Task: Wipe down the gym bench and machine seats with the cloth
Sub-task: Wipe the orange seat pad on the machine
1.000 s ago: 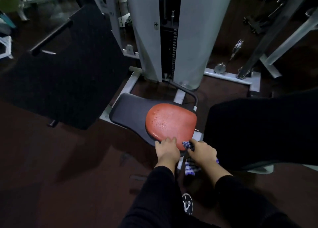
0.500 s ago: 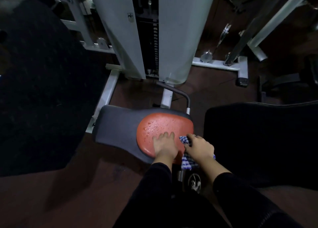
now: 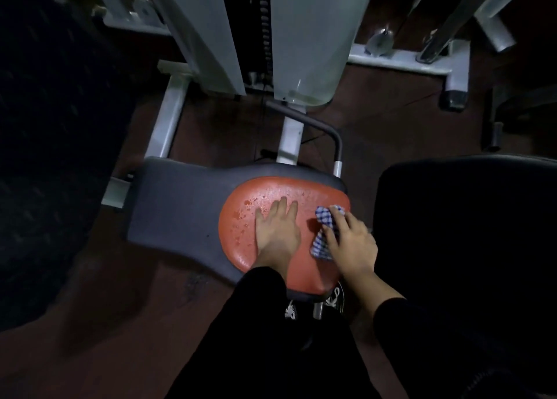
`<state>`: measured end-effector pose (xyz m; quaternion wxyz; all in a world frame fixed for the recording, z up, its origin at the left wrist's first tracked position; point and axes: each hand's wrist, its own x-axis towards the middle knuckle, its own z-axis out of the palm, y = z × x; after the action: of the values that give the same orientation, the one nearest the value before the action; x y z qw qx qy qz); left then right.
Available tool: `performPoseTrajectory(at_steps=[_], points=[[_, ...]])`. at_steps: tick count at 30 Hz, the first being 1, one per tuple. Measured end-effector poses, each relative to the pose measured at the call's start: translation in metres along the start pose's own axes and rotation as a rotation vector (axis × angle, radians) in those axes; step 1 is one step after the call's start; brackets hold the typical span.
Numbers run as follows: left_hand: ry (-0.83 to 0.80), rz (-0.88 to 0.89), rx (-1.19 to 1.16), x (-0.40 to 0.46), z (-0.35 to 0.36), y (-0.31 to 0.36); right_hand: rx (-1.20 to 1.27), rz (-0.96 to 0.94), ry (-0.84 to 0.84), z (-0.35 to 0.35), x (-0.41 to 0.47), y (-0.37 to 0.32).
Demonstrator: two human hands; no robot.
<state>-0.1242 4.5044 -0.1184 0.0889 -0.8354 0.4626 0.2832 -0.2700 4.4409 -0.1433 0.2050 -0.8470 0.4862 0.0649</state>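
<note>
Pressed flat by the right hand (image 3: 351, 242), a blue-and-white checked cloth (image 3: 325, 230) lies on the right part of the red seat (image 3: 271, 193); that grip is fingers spread over the cloth, holding it down rather than pinching it. Left hand (image 3: 277, 228) lies palm down and bare on the middle of the seat, fingers together, gripping nothing. Both sleeves are black. Drops of liquid bead the seat's red surface around and beyond the left hand. A grey pad (image 3: 174, 205) borders the seat on its left. Beyond stands the machine's pale tower (image 3: 301, 37) on a white frame (image 3: 168, 112), with a curved grey bar (image 3: 325, 130) behind the seat. A black pad (image 3: 464, 233) sits just right. The floor (image 3: 105, 293) is dark reddish brown, the room dim.
</note>
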Motion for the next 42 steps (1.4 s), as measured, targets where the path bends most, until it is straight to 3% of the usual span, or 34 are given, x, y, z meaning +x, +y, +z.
performPoseTrajectory(at_steps=[5,10,19,36,42], points=[[0.074,0.016,-0.011,0.035,0.030,-0.011,0.044,-0.038,0.078,0.039,0.031,0.011],[0.135,0.086,0.025,0.056,0.059,-0.023,0.057,-0.052,-0.077,0.070,0.053,0.022],[0.462,0.182,-0.004,0.064,0.101,-0.040,0.044,-0.146,0.058,0.095,0.056,0.030],[0.452,0.167,0.005,0.066,0.100,-0.038,-0.053,-0.192,0.145,0.099,0.096,0.019],[0.449,0.163,0.001,0.066,0.100,-0.039,0.237,0.115,0.168,0.105,0.075,0.046]])
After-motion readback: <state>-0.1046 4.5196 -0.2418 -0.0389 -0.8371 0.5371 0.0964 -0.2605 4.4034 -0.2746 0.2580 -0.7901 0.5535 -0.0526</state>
